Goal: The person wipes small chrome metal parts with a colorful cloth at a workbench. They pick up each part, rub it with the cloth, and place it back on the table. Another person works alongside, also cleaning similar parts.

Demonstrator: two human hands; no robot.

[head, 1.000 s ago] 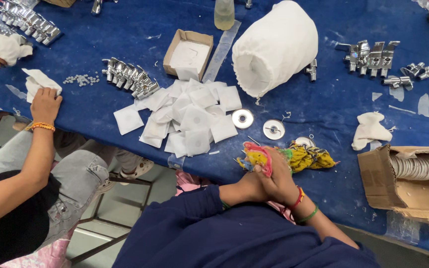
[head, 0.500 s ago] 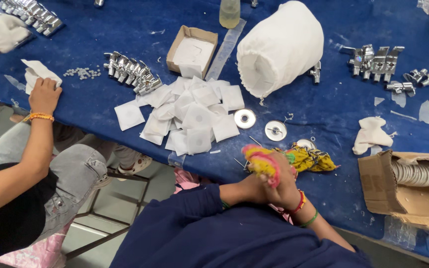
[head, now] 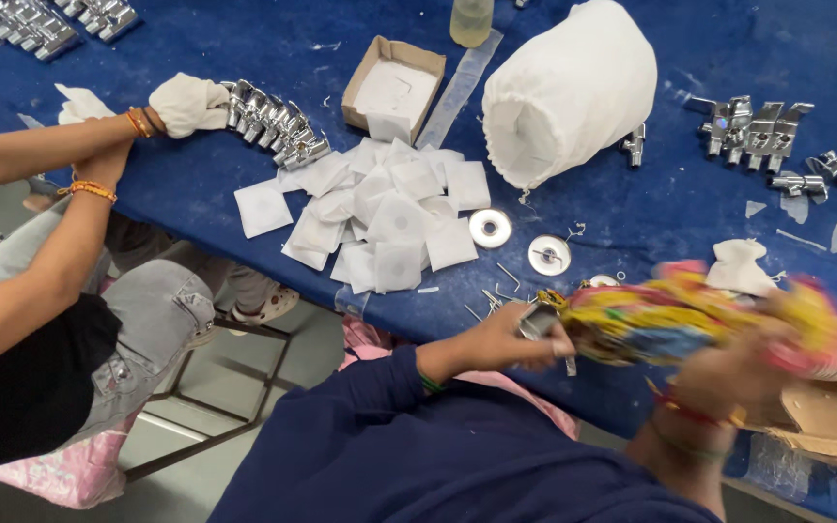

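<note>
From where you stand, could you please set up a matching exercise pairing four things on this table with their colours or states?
1 left hand
2 right hand
3 small cardboard box
4 white cloth sack

a lying on its side
b open, white inside
c holds a small metal part
d grips a blurred, many-coloured cloth

Pairs: 1-c, 2-d, 3-b, 4-a

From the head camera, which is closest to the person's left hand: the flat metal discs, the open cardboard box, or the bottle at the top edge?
From the left hand, nearest first:
1. Metal discs, just above it on the blue table.
2. Small open cardboard box, further up and left.
3. Bottle, at the top edge, farthest.
</note>
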